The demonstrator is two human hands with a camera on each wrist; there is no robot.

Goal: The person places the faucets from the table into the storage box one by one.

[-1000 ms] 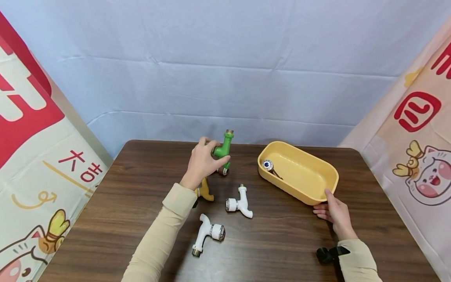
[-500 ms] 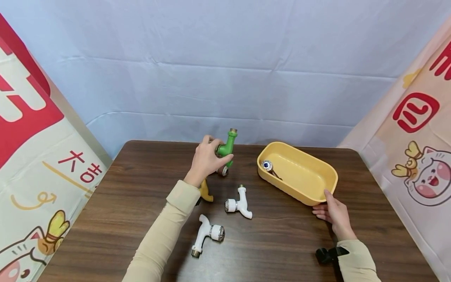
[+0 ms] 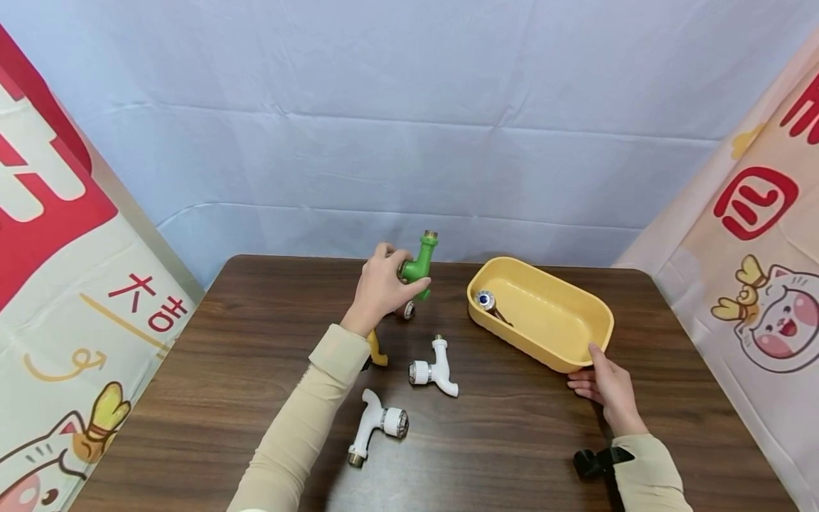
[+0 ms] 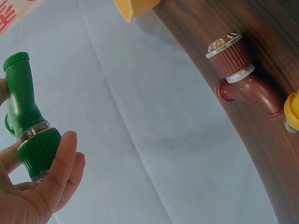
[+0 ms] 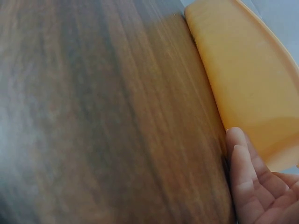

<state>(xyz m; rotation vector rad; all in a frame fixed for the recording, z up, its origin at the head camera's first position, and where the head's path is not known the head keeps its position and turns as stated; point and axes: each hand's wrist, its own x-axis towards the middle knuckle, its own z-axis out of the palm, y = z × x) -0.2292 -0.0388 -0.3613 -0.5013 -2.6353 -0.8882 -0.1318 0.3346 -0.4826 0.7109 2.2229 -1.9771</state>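
Observation:
My left hand (image 3: 382, 286) holds a green faucet (image 3: 419, 266) raised near the table's back edge. In the left wrist view, its fingers curl round the ribbed handle of that green faucet (image 4: 22, 100). A dark red faucet (image 4: 243, 74) lies on the table by the hand, mostly covered by it in the head view. Half hidden under the left wrist is a yellow faucet (image 3: 377, 350). My right hand (image 3: 608, 390) grips the near right corner of a yellow plastic basin (image 3: 563, 355), thumb at the rim and fingers along the outer wall. Inside lies a faucet with a round chrome-and-blue knob (image 3: 485, 299).
Two white faucets lie on the wooden table (image 3: 499, 455): one white faucet (image 3: 440, 370) in the middle, another white faucet (image 3: 374, 425) nearer the front. A pale cloth backdrop (image 3: 409, 142) stands behind the table, with printed banners (image 3: 768, 284) at both sides.
My left hand has moved a little to the right with the green faucet, toward the basin. The right hand and the basin have stayed in place.

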